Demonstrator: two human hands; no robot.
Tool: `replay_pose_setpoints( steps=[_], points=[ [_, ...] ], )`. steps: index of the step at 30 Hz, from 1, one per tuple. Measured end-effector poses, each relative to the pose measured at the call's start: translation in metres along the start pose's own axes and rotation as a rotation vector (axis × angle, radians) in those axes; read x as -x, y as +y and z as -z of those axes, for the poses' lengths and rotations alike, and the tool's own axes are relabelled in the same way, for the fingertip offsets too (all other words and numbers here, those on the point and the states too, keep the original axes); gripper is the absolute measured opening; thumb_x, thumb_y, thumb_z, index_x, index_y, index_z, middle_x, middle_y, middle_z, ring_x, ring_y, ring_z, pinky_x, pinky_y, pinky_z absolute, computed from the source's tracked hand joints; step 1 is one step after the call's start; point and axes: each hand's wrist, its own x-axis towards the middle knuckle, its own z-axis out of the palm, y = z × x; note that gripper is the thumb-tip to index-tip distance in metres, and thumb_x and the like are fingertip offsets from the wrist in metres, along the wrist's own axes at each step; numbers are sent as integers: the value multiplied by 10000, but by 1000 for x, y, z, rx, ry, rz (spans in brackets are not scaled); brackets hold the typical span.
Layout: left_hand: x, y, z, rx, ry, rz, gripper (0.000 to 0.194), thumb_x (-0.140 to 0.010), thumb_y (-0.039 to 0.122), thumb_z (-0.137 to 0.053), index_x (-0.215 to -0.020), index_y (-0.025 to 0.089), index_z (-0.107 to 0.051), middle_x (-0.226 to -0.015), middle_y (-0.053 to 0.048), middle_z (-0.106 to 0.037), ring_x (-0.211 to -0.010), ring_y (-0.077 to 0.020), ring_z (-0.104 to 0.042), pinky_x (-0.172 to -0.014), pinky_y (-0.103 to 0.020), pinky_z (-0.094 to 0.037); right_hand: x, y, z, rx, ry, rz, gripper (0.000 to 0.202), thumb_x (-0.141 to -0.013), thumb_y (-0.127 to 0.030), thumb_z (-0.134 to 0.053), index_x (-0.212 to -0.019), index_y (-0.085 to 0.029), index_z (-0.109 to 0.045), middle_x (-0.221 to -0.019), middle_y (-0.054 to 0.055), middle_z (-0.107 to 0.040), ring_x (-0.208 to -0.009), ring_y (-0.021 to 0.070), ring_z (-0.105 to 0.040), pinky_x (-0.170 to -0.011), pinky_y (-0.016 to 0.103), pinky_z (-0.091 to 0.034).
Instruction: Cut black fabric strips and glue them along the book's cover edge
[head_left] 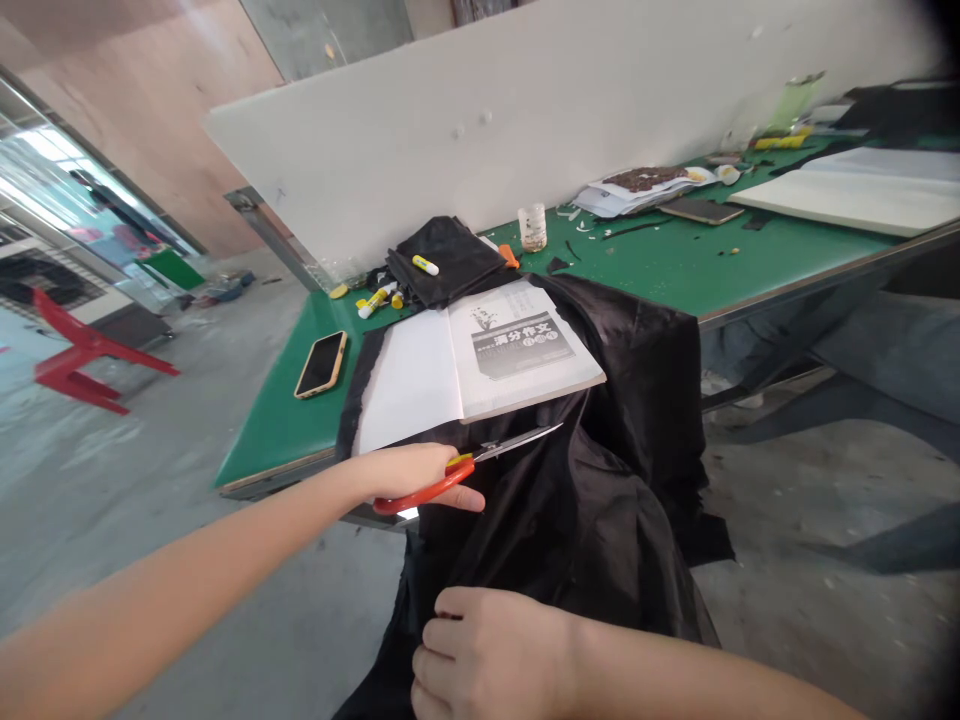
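the green table point(652, 268) bears black cloth point(607, 480), a cup point(533, 230) and yellow-edged phone point(321, 365).

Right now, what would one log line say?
left hand: holding scissors | right hand: curled on black cloth | book: open, on table

1. Beyond the left hand point(427, 472): open book point(409, 380) over cloth point(652, 375) on the desk point(274, 430).
2. Beyond that hand, left of the book: smartphone point(322, 365).
3. Well left of it: chair point(82, 355) on the floor point(255, 610).
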Motion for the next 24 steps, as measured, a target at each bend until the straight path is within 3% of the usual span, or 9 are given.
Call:
replay_pose_setpoints(
  steps=[6,13,19,24],
  points=[
    [1,11,5,-51,0,-8,378,-664,555,-573,-755,216,-433,-748,-11,-653,-507,-118,-383,-508,-268,-300,1,-1,0,-19,-9,7,191,-794,-115,-459,-611,-152,-501,-559,-9,-423,-514,123,-352,-533,277,-247],
    [-15,1,4,180,-50,-35,383,-700,580,-540,-692,197,-541,-768,-43,-670,-628,-158,-567,-521,-251,-373,2,-1,-2,-22,-7,7,175,-786,-113,-459,-625,-146,-518,-571,-2,-447,-523,127,-366,-540,280,-254],
    [-20,-9,5,269,-109,39,421,-681,597,-563,-699,177,-583,-831,-75,-692,-464,-125,-551,-442,-252,-400,2,-2,-3,-24,-11,3,190,-788,-111,-455,-606,-153,-493,-567,-3,-440,-522,125,-360,-537,280,-249],
    [-22,-11,8,219,-93,29,470,-675,641,-564,-752,179,-583,-658,-54,-668,-474,-165,-587,-444,-259,-425,4,-4,-5,-51,-23,14,205,-827,-131,-445,-635,-153,-511,-586,-1,-451,-545,132,-376,-562,283,-276]
  ],
)
